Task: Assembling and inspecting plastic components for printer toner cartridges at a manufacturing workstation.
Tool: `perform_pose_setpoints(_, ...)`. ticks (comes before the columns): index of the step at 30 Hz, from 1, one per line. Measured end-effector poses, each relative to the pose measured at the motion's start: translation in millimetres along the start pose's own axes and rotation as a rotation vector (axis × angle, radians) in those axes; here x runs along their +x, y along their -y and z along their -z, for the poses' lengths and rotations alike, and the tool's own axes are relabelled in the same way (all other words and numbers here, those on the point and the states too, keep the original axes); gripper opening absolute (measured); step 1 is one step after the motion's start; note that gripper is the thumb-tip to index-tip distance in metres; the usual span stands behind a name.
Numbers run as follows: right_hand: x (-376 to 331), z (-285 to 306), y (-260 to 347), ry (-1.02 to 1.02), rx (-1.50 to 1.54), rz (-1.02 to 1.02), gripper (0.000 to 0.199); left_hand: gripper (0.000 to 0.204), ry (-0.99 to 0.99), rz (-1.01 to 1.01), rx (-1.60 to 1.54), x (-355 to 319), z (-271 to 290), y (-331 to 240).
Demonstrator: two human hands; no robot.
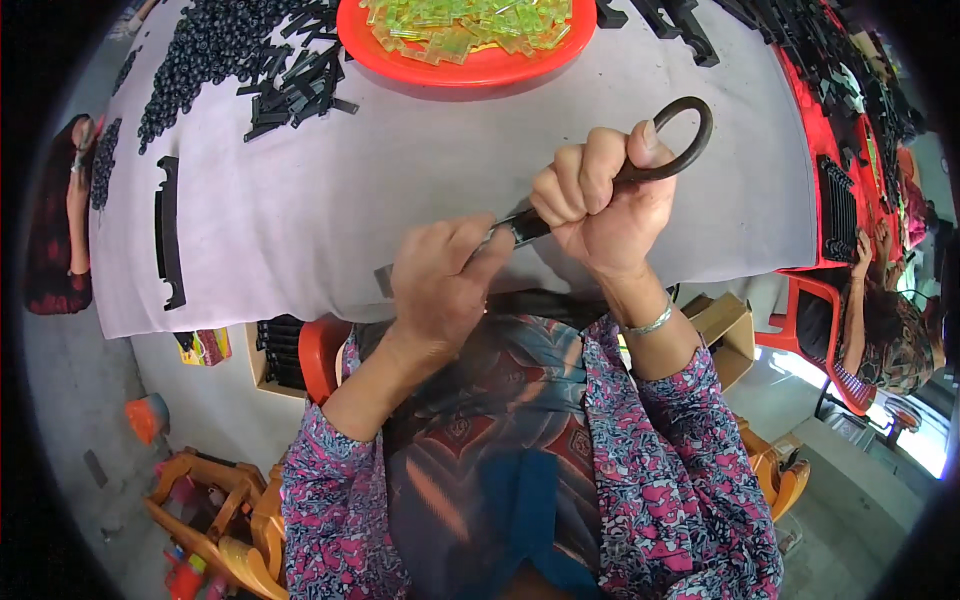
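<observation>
My right hand (615, 200) is closed round the shaft of a dark ring-handled tool (700, 150), its thumb up by the curved loop. From that grip a straight black part slants down to the left, into the closed fingers of my left hand (445, 285). Thumb and forefinger of the left hand pinch there, beside a shiny edge. A flat grey end (384, 280) pokes out past the left hand's far side. Whether all this is one piece is hidden by the fingers. Both hands are above the cloth's near edge.
A red basin (470, 72) of yellow-green clear plastic pieces stands at the back of the pale tablecloth (330, 210). Small black parts (205, 60) and black strips (300, 95) lie heaped left; a long black notched piece (168, 235) lies nearer. Another person (890, 330) sits right.
</observation>
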State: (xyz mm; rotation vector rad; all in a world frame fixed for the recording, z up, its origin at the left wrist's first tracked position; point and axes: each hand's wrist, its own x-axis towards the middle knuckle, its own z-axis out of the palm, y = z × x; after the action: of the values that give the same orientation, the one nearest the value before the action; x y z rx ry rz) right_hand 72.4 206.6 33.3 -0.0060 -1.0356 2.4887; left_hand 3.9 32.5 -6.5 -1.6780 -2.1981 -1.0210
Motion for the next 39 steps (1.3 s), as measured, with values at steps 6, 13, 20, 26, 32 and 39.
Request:
perform_pose_setpoints(6,1.3,0.1,-0.2,-0.014,-0.004,-0.006,0.066,0.032,-0.01,0.003,0.012,0.3,-0.9,-0.7)
perform_pose_setpoints(13,1.6,-3.2,-2.1,-0.041,-0.009,0.005,0.061,0.031,-0.011,0.009,0.016,1.2,-0.8,-1.4)
perform_pose_setpoints(20,3.7,-6.2,-5.3,-0.167,0.003,-0.014,0.066,0.027,-0.038,-0.002,0.007,1.5,-2.3,-1.8)
perform_pose_setpoints(26,6.2,-7.0,-8.0,-0.265,0.058,0.003,0.065,0.026,-0.042,-0.004,0.014,5.3,1.0,-5.4)
perform_pose_setpoints(32,7.5,-5.8,-9.2,-0.246,0.014,0.009,0.065,0.028,-0.038,-0.002,0.0,8.8,6.4,-8.3)
perform_pose_setpoints(39,7.1,5.5,17.5,-0.065,0.1,0.088,0.06,0.03,-0.039,0.016,-0.017,7.9,8.3,-11.6)
